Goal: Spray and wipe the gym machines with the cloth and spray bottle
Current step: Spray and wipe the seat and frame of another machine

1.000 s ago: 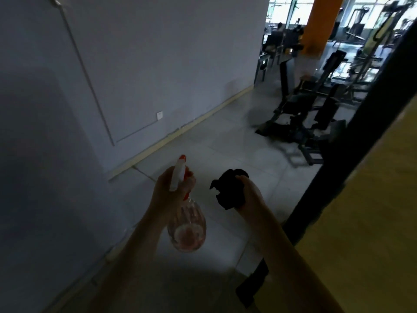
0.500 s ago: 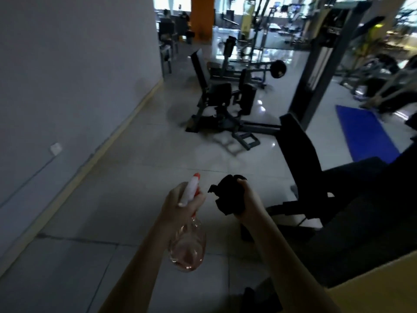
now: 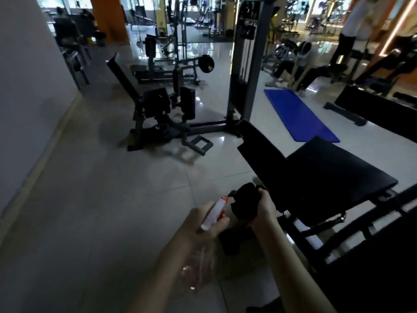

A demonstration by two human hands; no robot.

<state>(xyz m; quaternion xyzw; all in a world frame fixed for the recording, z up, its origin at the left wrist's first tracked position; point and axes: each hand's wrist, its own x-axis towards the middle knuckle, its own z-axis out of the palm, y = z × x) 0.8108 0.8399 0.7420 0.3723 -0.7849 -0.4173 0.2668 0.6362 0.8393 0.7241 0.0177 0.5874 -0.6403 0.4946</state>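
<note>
Black cloth (image 3: 246, 203) bunched in right hand (image 3: 262, 208)

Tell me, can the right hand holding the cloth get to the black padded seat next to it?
Probably yes. The right hand, gripping the cloth, is just beside the black padded seat, with nothing visible between them.

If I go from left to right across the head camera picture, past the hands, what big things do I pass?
grey wall → black seat machine → tall weight tower → blue mat
</note>
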